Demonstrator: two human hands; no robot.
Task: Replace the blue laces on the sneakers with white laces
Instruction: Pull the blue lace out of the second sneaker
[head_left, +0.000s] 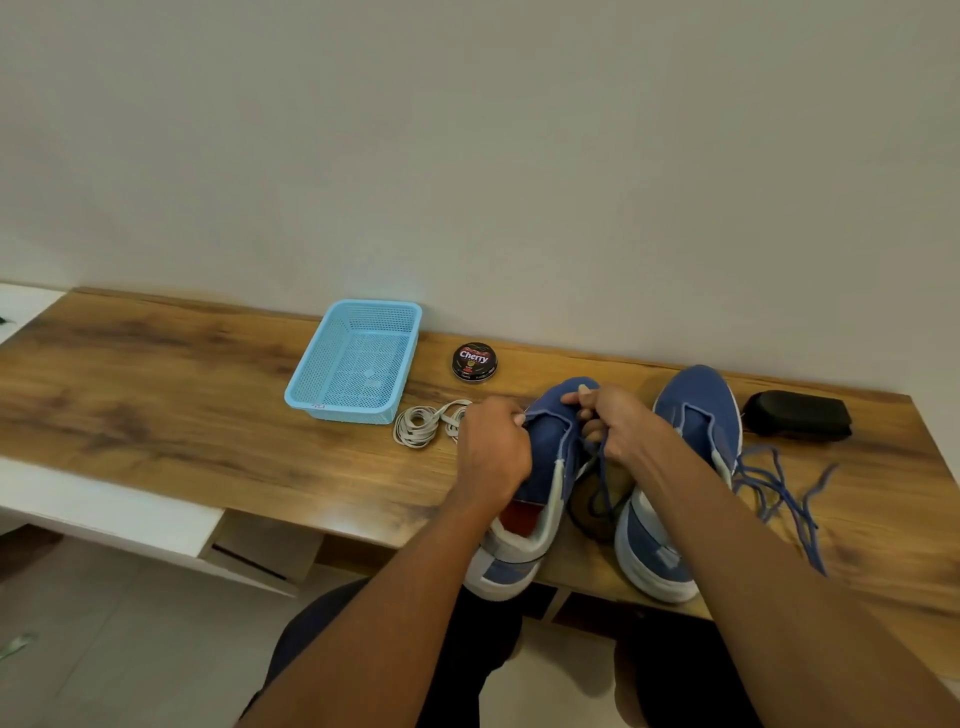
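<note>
Steadying the blue canvas sneaker on the wooden bench, the left hand grips its edge while the right hand pinches the blue lace, apparently to pull it free.

The left hand covers the near side of the left sneaker and the right end of the white laces. The right hand hides the eyelets it works at, so whatever its curled fingers pinch is probably the blue lace. At 3 o'clock a dark object is too blurred to identify. The tin shows small print that cannot be read. Both forearms run off the bottom edge.
</note>
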